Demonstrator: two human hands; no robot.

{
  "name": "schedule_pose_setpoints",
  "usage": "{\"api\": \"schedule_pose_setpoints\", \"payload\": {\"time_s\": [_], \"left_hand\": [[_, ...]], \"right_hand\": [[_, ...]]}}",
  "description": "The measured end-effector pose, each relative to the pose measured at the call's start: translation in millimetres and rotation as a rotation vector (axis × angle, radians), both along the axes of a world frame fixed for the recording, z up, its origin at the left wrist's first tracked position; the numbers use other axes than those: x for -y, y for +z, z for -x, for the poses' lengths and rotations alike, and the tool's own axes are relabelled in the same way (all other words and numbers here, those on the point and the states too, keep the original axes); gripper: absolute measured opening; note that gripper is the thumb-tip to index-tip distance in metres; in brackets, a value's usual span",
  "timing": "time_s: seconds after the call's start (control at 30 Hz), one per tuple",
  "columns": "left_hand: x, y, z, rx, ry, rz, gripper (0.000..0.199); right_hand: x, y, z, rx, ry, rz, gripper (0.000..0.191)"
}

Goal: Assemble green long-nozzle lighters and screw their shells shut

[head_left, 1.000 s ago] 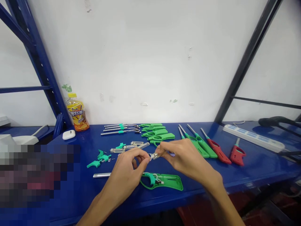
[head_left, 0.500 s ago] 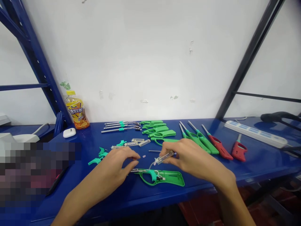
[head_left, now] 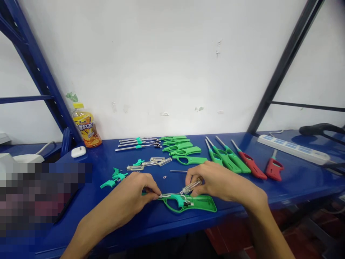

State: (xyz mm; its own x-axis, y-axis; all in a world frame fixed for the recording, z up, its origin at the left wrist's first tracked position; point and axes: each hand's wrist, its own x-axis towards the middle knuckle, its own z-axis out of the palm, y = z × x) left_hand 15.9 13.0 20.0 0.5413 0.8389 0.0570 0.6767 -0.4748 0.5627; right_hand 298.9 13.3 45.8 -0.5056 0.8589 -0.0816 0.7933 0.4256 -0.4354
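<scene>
Working in close over the open green half-shell (head_left: 206,204) on the blue counter (head_left: 107,158). Left hand (head_left: 138,189) has thumb and fingertips pinched on the end of a thin pale tube (head_left: 172,194), right at the shell's nozzle end. Right hand (head_left: 215,181) is closed around a clear reservoir (head_left: 192,186) just above the shell's handle part. Teal trigger (head_left: 176,199) is already sitting in the shell. I'd call this the tube-lining-up step, and imo it calls for light fingertip pressure, no kinks, and the reservoir held level with the shell.

Writing-wise, there's a yellow-capped bottle (head_left: 85,126) way off beyond the shell's nozzle end; its big characters look like 冰红茶 (iced tea), but the small print above is too blurry for me. Can't make out any other brand names around the shell, tbh.
</scene>
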Motion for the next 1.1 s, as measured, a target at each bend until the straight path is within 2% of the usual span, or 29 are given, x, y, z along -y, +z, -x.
{"api": "schedule_pose_setpoints", "payload": {"time_s": [0.23,0.57,0.7,0.8,0.93,1.1], "left_hand": [[3,-0.6,-5,-0.008,-0.021,0.016,0.017],[15,-0.7,-12,-0.098,0.032,-0.024,0.02],[22,-3.0,-20,-0.213,0.036,-0.097,0.02],[23,-2.7,-28,-0.302,0.042,-0.097,0.013],[19,-1.6,-28,-0.366,0.073,-0.107,0.016],[11,3.8,-15,-0.373,0.093,-0.077,0.015]], "right_hand": [[-3,-8.1,1,-0.029,-0.008,0.035,0.013],[0,-7.0,3,-0.033,-0.024,0.029,0.016],[0,-5.4,1,-0.044,-0.003,0.028,0.014],[-1,-3.2,-3,-0.048,0.009,0.027,0.014],[-1,1.5,-11,-0.051,0.018,-0.012,0.007],[-3,5.4,-13,-0.133,0.048,-0.087,0.025]]}}
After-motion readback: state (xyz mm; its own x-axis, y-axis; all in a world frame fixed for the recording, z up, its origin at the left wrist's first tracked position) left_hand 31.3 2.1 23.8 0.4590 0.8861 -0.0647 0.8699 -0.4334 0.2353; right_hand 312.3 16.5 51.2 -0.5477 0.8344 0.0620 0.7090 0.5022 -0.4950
